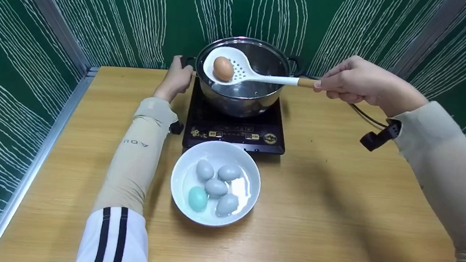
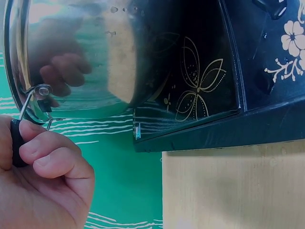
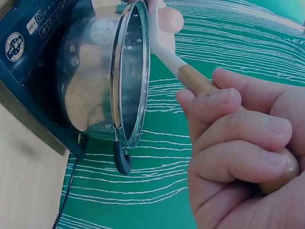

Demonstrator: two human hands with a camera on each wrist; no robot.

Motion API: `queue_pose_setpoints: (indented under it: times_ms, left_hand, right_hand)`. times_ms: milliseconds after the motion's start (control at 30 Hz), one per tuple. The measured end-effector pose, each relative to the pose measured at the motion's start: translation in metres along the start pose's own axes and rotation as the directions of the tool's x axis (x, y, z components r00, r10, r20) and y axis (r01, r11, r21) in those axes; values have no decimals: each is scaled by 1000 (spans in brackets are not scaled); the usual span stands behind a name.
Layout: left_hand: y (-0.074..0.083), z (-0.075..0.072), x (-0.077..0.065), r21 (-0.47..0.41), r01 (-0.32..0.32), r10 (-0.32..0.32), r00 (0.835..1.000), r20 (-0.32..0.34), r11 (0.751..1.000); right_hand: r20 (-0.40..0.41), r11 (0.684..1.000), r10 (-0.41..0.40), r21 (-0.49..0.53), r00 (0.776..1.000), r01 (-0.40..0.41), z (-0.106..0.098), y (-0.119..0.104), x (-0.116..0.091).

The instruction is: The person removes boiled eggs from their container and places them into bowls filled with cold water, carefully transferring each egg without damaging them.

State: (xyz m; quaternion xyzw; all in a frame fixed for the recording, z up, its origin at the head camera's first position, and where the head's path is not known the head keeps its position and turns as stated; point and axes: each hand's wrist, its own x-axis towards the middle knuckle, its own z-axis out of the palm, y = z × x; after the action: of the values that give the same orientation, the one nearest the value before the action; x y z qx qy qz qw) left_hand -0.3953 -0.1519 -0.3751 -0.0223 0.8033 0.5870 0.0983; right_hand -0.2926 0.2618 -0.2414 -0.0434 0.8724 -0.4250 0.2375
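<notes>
My right hand (image 1: pixel 359 81) grips the wooden handle of a white slotted spoon (image 1: pixel 263 78), its fingers curled round the wood in the right wrist view. One brown egg (image 1: pixel 223 69) lies in the spoon's bowl, above the opening of a steel pot (image 1: pixel 240 102). With curled fingers my left hand (image 2: pixel 52 176) holds the pot's black left handle (image 2: pixel 17 143). The pot stands on a black induction cooker (image 1: pixel 232 133). In front of the cooker is a white bowl (image 1: pixel 180 194) with several pale bluish eggs (image 1: pixel 216 187) and one turquoise egg (image 1: pixel 197 199).
A wooden table (image 1: pixel 326 225) carries everything. Green panels with white wavy lines (image 1: pixel 176 14) stand behind and at both sides. The cooker's black cord (image 3: pixel 67 191) runs off behind it. The pot's other black handle (image 3: pixel 122 157) sticks out on the right.
</notes>
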Motion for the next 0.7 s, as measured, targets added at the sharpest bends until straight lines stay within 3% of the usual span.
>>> queue_pose_setpoints:
  times_ms: [400,700]
  left_hand:
    - [-1,-1,-1,31,-8,8,1000,12,999]
    - [-1,-1,-1,4,-9,9,1000,2,1000]
  right_hand:
    - [20,998,-33,-58,999,34,1,8,-14]
    - [46,993,-63,-99,997,67,4,14,-20]
